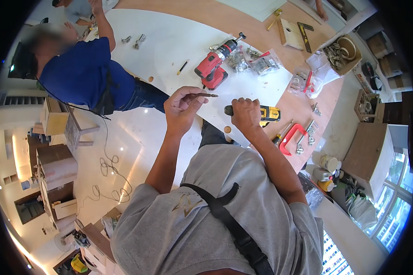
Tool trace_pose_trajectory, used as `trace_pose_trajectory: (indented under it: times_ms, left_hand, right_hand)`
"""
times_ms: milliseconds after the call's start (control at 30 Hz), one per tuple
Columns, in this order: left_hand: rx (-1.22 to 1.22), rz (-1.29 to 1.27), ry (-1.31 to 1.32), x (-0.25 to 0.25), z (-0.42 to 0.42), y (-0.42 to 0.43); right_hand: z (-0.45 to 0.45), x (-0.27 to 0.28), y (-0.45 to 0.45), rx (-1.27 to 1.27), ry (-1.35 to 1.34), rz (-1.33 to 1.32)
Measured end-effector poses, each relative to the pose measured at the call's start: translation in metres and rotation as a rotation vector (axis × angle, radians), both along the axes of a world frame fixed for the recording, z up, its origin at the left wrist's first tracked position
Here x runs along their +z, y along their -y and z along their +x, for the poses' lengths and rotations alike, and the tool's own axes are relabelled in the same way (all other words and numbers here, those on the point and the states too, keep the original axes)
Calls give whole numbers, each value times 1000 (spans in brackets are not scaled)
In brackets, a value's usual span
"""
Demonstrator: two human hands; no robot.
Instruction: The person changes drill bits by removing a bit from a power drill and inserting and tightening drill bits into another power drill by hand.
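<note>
Drill bit (209, 95) sits pinched in the left hand (181, 110) mid-frame, right hand (246, 113) round the yellow drill (271, 113), fitting seemingly calling for chuck (228, 110) alignment.

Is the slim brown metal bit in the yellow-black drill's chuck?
Out: the left hand holds the bit apart from the chuck.

Slim bit (210, 95) near yellow-black drill (272, 114)

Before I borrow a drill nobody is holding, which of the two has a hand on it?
The yellow-and-black drill: the right hand is wrapped around it. The red drill rests on the white panel, no hand touching it.
</note>
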State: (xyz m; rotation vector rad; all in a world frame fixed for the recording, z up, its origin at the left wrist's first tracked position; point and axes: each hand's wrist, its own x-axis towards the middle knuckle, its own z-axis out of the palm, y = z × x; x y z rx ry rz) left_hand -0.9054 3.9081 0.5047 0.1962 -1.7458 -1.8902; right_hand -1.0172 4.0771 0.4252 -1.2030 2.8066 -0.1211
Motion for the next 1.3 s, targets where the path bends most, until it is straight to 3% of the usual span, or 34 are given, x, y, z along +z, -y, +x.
trace_pose_trajectory:
  times_ms: [267, 533, 1300]
  left_hand:
    - [52, 27, 0, 5, -3, -6]
    - [149, -270, 31, 22, -5, -13]
    - [165, -239, 206, 24, -14, -17]
  right_hand:
    - [0, 3, 1, 2, 9, 17]
    - [0, 3, 2, 17, 24, 15]
    - [-2, -1, -1, 50, -14, -35]
